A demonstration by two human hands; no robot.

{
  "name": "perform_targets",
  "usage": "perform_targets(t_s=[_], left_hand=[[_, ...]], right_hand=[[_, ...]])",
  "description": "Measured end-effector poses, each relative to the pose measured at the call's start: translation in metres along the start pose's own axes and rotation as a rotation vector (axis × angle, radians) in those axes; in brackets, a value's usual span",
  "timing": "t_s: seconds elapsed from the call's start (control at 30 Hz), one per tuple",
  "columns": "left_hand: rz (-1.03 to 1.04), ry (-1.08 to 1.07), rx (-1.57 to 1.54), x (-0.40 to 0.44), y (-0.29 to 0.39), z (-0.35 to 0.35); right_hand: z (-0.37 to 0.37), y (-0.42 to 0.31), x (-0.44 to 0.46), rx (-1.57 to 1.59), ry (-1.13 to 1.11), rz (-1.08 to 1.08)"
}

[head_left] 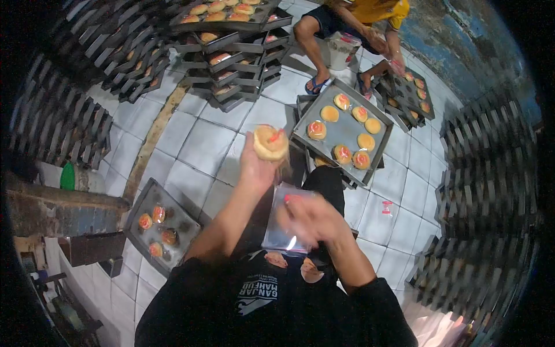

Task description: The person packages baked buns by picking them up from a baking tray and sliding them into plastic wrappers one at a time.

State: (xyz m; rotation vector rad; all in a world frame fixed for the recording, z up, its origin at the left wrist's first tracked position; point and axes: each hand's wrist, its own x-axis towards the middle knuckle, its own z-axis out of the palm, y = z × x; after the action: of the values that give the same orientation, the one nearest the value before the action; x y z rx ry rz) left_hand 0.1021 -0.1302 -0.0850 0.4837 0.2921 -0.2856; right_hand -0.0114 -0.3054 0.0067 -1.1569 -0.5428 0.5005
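The right hand [312, 218] blurs over clear plastic [274, 231] at the lap; whether its grip is open or closed, I cannot tell. A little farther out, the left hand [258, 166] grips a round bun [269, 148] above the tiled floor [202, 141]. Beyond, a metal tray [341, 135] carries more buns [329, 114]; past it sits a person [376, 10] in yellow.

The person's right hand [310, 217] was blurred, its hold unclear; far off, the top edge cut off a co-worker's yellow shirt [378, 10].
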Motion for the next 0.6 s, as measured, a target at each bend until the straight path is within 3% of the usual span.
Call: perform_targets(t_s=[0.07,0.13,0.17,0.2,0.23,0.3,0.33,0.4,0.47,0.57,0.6], left_hand=[[-0.026,-0.037,0.040,0.004,0.021,-0.027],[0.120,-0.122,0.364,-0.059,0.024,0.026],[-0.100,-0.074,0.198,-0.089,0.025,0.064],[-0.311,-0.026,0.030,-0.107,0.024,0.080],[-0.404,-0.145,0.036,-0.106,0.017,0.063],[-0.082,0.007,0.545,-0.097,0.017,0.047],[0.104,0.058,0.792,-0.087,0.018,0.043],[0.056,-0.226,0.630,-0.071,0.016,0.033],[0.240,-0.093,0.907,-0.074,0.013,0.044],[0.704,-0.187,1.156,-0.050,0.006,0.035],[0.679,-0.165,1.120,-0.044,0.002,0.033]], right_hand=[[0.007,-0.006,-0.013,0.225,-0.089,-0.002],[-0.009,0.000,-0.005,-0.333,0.514,0.162],[-0.014,0.001,0.006,-1.046,0.741,-0.222],[-0.013,-0.005,0.007,-1.214,0.723,-0.347],[-0.011,-0.007,0.010,-1.212,0.595,-0.426],[-0.002,-0.003,0.011,-1.236,0.488,-0.476],[-0.014,0.003,0.016,-1.157,0.562,-0.356],[-0.041,0.020,0.022,-0.992,0.671,-0.119],[-0.047,0.017,0.030,-0.912,0.780,-0.079],[-0.044,0.006,0.035,-1.025,0.712,-0.173],[-0.044,0.006,0.035,-1.055,0.695,-0.177]])
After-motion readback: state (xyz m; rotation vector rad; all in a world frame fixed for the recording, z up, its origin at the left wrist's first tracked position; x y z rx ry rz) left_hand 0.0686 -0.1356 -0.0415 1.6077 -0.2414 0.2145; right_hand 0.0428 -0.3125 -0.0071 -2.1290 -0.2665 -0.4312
